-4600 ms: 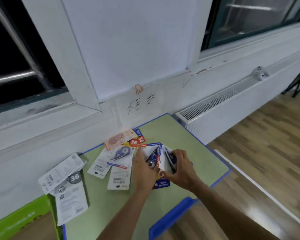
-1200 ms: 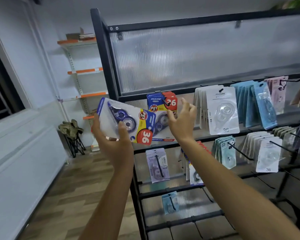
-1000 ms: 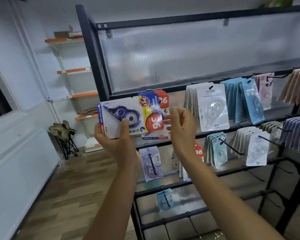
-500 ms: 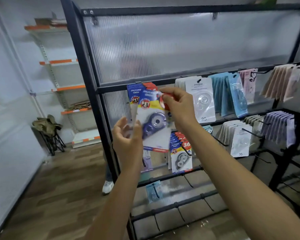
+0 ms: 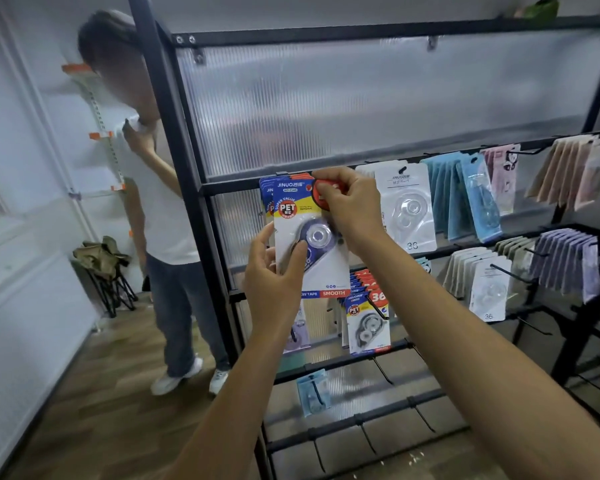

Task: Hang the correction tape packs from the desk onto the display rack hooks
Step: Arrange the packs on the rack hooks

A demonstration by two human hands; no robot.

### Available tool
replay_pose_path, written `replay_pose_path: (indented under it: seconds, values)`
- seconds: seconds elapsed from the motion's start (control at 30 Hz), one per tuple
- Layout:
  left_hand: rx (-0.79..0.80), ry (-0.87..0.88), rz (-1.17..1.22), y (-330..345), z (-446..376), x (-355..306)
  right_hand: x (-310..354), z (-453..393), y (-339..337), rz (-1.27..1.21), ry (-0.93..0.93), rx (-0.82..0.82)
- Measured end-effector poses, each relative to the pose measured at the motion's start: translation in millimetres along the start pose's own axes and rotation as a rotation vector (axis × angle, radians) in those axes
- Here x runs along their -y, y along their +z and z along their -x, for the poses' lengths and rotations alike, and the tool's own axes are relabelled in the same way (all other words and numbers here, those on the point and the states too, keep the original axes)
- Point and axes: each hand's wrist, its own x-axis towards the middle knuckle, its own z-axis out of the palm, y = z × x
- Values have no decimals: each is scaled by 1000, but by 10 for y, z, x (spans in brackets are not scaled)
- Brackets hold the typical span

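Both hands [image 5: 347, 206] pinch pack [image 5: 312, 237].

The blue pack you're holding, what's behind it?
Behind the held pack, matching blue packs peek out at its left edge. The hook is covered by the right hand and cardboard.

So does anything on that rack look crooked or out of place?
One thing: a small blue pack hangs alone low on the display rack, slightly tilted, well below the full rows. The pack in the left hand and right hand is upright.
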Motion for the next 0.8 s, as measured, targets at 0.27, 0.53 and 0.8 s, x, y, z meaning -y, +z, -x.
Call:
replay_pose_path:
  seconds: [0.27, 0.53, 0.8]
  values:
    - [-42, 23, 24, 27, 34, 92, 18, 35, -10, 51, -14, 51]
    - [-70, 37, 79, 32, 19, 159, 60, 28, 2, 84, -28, 76]
    - [-54, 23, 65, 47, -10, 222, -28, 28, -6, -3, 15, 81]
